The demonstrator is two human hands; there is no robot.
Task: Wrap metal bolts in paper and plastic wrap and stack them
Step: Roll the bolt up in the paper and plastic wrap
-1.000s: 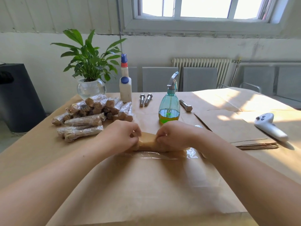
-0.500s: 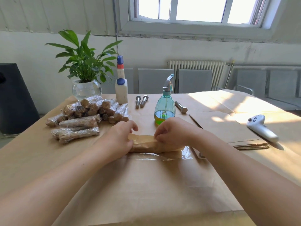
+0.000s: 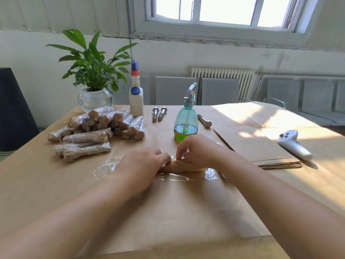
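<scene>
3 bare bolts (image 3: 204, 121) left, many wrapped bundles (image 3: 97, 131) stacked.
Left hand (image 3: 143, 163) and right hand (image 3: 196, 150), fingers curled, pinch a paper-wrapped bolt (image 3: 179, 166) on plastic wrap (image 3: 175, 177).

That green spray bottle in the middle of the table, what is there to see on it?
The spray bottle stands upright on the paper-covered table, just beyond the right hand, which hides a bit of its base. Its rounded, ribbed body looks like clear teal plastic, with a grey trigger head facing right and a thin tube running down inside. Yellow-green liquid fills only the bottom part. A bare bolt lies close on its right, whether touching I cannot tell.
</scene>
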